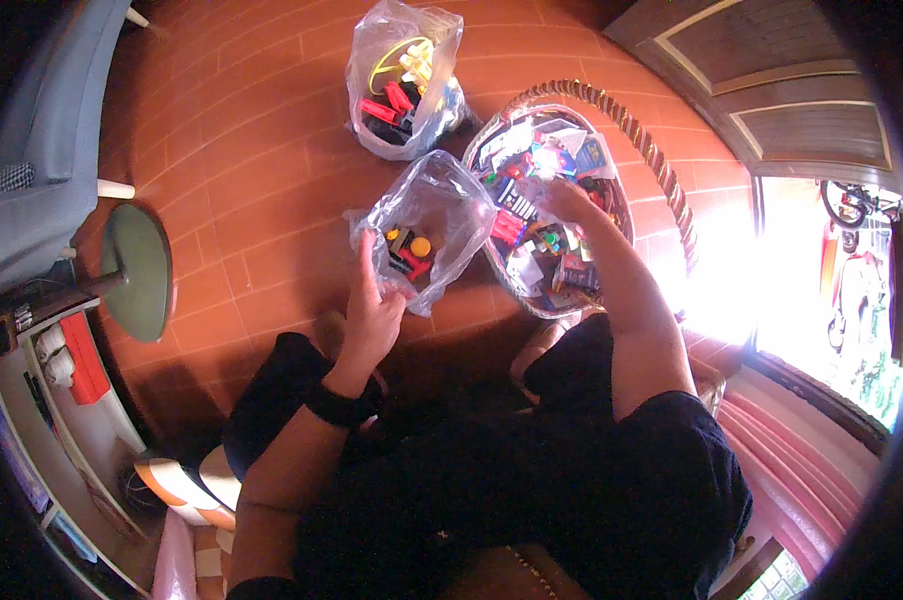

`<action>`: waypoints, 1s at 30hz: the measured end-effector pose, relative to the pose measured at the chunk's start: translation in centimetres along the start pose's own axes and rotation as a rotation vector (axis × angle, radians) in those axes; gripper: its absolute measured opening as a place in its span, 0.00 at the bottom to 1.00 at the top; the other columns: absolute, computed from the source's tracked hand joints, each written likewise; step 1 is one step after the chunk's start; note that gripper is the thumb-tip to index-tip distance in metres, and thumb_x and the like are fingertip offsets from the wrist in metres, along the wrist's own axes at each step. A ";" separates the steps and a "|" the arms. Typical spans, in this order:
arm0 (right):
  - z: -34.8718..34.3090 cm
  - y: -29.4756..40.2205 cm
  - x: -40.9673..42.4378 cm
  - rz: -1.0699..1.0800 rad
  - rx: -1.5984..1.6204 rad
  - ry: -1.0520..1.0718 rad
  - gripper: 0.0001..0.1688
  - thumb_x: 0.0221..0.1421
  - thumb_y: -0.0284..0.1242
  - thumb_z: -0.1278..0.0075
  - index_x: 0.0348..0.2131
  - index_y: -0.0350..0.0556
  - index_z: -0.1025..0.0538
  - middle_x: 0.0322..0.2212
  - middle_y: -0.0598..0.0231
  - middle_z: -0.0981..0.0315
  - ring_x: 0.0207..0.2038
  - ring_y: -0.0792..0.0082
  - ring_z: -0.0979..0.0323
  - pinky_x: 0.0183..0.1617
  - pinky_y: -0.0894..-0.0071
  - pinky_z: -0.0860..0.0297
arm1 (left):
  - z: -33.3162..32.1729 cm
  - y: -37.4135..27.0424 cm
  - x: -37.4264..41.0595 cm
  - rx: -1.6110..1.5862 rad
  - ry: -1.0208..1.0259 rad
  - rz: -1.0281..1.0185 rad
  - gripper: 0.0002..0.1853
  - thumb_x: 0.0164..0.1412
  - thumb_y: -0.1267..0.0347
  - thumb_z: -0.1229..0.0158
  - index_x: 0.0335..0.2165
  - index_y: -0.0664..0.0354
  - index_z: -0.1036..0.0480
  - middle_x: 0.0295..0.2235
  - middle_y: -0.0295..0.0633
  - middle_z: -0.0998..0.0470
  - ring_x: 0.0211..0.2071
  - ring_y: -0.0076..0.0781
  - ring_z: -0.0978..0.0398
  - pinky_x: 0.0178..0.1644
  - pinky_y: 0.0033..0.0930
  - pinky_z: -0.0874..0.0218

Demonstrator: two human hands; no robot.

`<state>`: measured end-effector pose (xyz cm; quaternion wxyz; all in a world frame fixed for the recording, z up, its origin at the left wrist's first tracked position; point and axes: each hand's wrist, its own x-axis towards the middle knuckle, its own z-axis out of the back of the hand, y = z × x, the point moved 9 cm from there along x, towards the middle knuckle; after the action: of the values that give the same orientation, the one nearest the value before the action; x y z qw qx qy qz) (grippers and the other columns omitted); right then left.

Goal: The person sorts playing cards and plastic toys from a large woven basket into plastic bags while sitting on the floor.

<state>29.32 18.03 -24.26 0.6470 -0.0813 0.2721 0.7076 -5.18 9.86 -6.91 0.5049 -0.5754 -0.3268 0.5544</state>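
Observation:
My left hand [380, 311] grips the near rim of a clear plastic bag [459, 191], which stands open on the floor with red, black and yellow toy pieces [417, 259] at its bottom. My right hand [567, 201] reaches into an oval wicker basket [510, 298] filled with cards, packets and small toy parts; its fingertips are hard to make out among the contents. A red toy piece [508, 226] lies in the basket, left of that hand. The basket's wrapped, arched handle [639, 131] rises on the right.
Beyond stands a second clear plastic bag [447, 30] with red, black and yellow toys. Orange floor tiles [271, 150] surround the bags. On the left are a blue-grey sofa [68, 90], a round green stool seat [137, 272] and a shelf unit [68, 420]; a wooden door [781, 82] is at right.

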 end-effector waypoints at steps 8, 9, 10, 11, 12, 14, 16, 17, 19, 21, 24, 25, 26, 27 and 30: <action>7.5 4.3 4.0 0.078 0.146 -0.492 0.23 0.42 0.26 0.58 0.43 0.48 0.34 0.46 0.53 0.41 0.47 0.53 0.40 0.49 0.58 0.41 | -0.3 0.5 0.6 0.023 0.042 -0.001 0.40 0.42 0.85 0.61 0.56 0.62 0.61 0.56 0.48 0.55 0.31 0.26 0.31 0.38 0.26 0.37; 7.2 4.1 4.7 0.056 0.187 -0.469 0.22 0.43 0.28 0.57 0.43 0.48 0.33 0.45 0.52 0.41 0.47 0.53 0.41 0.49 0.57 0.42 | -0.1 0.7 0.7 0.064 0.041 -0.034 0.40 0.42 0.84 0.62 0.56 0.62 0.62 0.56 0.48 0.55 0.31 0.26 0.31 0.38 0.26 0.38; 6.9 4.9 5.2 0.121 0.012 -0.452 0.20 0.42 0.28 0.57 0.40 0.47 0.32 0.43 0.53 0.40 0.45 0.53 0.39 0.47 0.57 0.40 | -0.1 1.1 0.6 0.074 0.047 -0.012 0.40 0.41 0.84 0.62 0.56 0.62 0.62 0.57 0.48 0.55 0.31 0.26 0.31 0.38 0.25 0.38; 6.6 5.5 5.6 0.184 -0.163 -0.432 0.17 0.42 0.28 0.57 0.37 0.47 0.31 0.42 0.53 0.39 0.43 0.53 0.38 0.46 0.57 0.39 | 0.0 1.2 0.6 0.079 0.053 -0.003 0.40 0.41 0.84 0.62 0.56 0.62 0.62 0.57 0.48 0.55 0.31 0.26 0.31 0.38 0.25 0.38; 5.9 6.3 5.7 0.250 -0.341 -0.407 0.15 0.42 0.28 0.56 0.34 0.47 0.30 0.40 0.54 0.38 0.41 0.53 0.36 0.44 0.57 0.37 | 0.0 1.3 0.5 0.081 0.055 0.007 0.40 0.41 0.84 0.62 0.56 0.62 0.62 0.57 0.48 0.55 0.31 0.26 0.31 0.38 0.25 0.38; 4.2 7.3 6.3 0.263 -0.237 -0.327 0.11 0.39 0.28 0.54 0.28 0.47 0.28 0.33 0.56 0.36 0.36 0.56 0.34 0.39 0.60 0.36 | 0.0 1.5 0.4 0.047 0.056 0.014 0.40 0.41 0.84 0.61 0.56 0.62 0.62 0.57 0.48 0.55 0.31 0.25 0.32 0.38 0.25 0.38; 3.4 9.4 5.3 0.470 -0.332 -0.248 0.07 0.38 0.28 0.54 0.24 0.48 0.28 0.25 0.60 0.34 0.32 0.59 0.32 0.35 0.63 0.35 | -0.1 1.5 0.3 -0.053 0.050 0.043 0.40 0.42 0.84 0.61 0.56 0.62 0.62 0.57 0.47 0.55 0.31 0.25 0.32 0.38 0.26 0.38; 4.0 11.0 3.0 0.673 -0.320 -0.385 0.05 0.38 0.26 0.54 0.23 0.49 0.29 0.25 0.61 0.34 0.30 0.60 0.32 0.32 0.63 0.35 | -0.2 1.5 0.3 -0.117 0.046 0.065 0.40 0.42 0.84 0.61 0.56 0.61 0.62 0.57 0.47 0.55 0.31 0.25 0.32 0.38 0.26 0.38; 3.7 10.9 1.5 0.677 -0.318 -0.412 0.07 0.36 0.24 0.54 0.24 0.50 0.30 0.23 0.63 0.34 0.29 0.61 0.32 0.31 0.62 0.35 | -0.1 0.9 0.5 -0.031 0.053 0.023 0.40 0.42 0.85 0.61 0.56 0.61 0.61 0.57 0.47 0.55 0.32 0.26 0.32 0.38 0.26 0.38; 2.8 10.1 1.0 0.638 -0.308 -0.420 0.12 0.37 0.23 0.55 0.29 0.53 0.31 0.21 0.64 0.32 0.26 0.63 0.33 0.28 0.64 0.36 | 0.0 0.5 0.8 0.024 0.056 -0.013 0.40 0.42 0.85 0.60 0.56 0.61 0.61 0.57 0.47 0.55 0.33 0.26 0.32 0.39 0.26 0.38; 2.8 10.8 1.4 0.416 -0.350 -0.228 0.20 0.41 0.20 0.57 0.38 0.53 0.32 0.20 0.61 0.33 0.27 0.61 0.32 0.30 0.62 0.35 | 0.2 0.7 0.6 0.040 0.038 -0.026 0.40 0.42 0.86 0.60 0.56 0.61 0.60 0.57 0.48 0.56 0.35 0.26 0.33 0.39 0.25 0.39; 3.5 11.1 0.9 0.409 -0.340 -0.199 0.21 0.41 0.20 0.57 0.40 0.53 0.32 0.20 0.61 0.33 0.27 0.61 0.32 0.30 0.62 0.34 | 0.1 0.5 0.7 0.034 0.039 -0.020 0.40 0.42 0.87 0.61 0.56 0.61 0.60 0.57 0.48 0.56 0.36 0.26 0.33 0.39 0.25 0.39; 3.9 11.2 0.6 0.402 -0.331 -0.170 0.22 0.41 0.20 0.57 0.41 0.53 0.33 0.20 0.60 0.33 0.27 0.60 0.32 0.31 0.62 0.34 | 0.1 0.4 0.7 0.027 0.040 -0.013 0.40 0.42 0.87 0.61 0.56 0.61 0.60 0.57 0.48 0.56 0.36 0.26 0.33 0.39 0.25 0.39; 4.1 11.2 0.5 0.398 -0.322 -0.145 0.23 0.42 0.20 0.57 0.42 0.53 0.33 0.21 0.59 0.34 0.27 0.60 0.32 0.31 0.62 0.34 | 0.0 0.3 0.8 0.007 0.045 0.002 0.40 0.42 0.87 0.61 0.56 0.61 0.60 0.57 0.47 0.56 0.37 0.25 0.34 0.39 0.25 0.39; 4.7 10.8 0.5 0.473 -0.338 -0.189 0.24 0.40 0.20 0.56 0.43 0.51 0.33 0.21 0.59 0.34 0.28 0.61 0.32 0.30 0.64 0.34 | -0.1 0.3 0.8 -0.016 0.054 0.010 0.40 0.42 0.87 0.61 0.56 0.61 0.60 0.57 0.47 0.56 0.37 0.25 0.34 0.39 0.25 0.39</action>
<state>20.03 20.61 -17.56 0.4640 -0.0558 0.1004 0.8784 -5.01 10.54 -7.43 0.5061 -0.5956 -0.3145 0.5387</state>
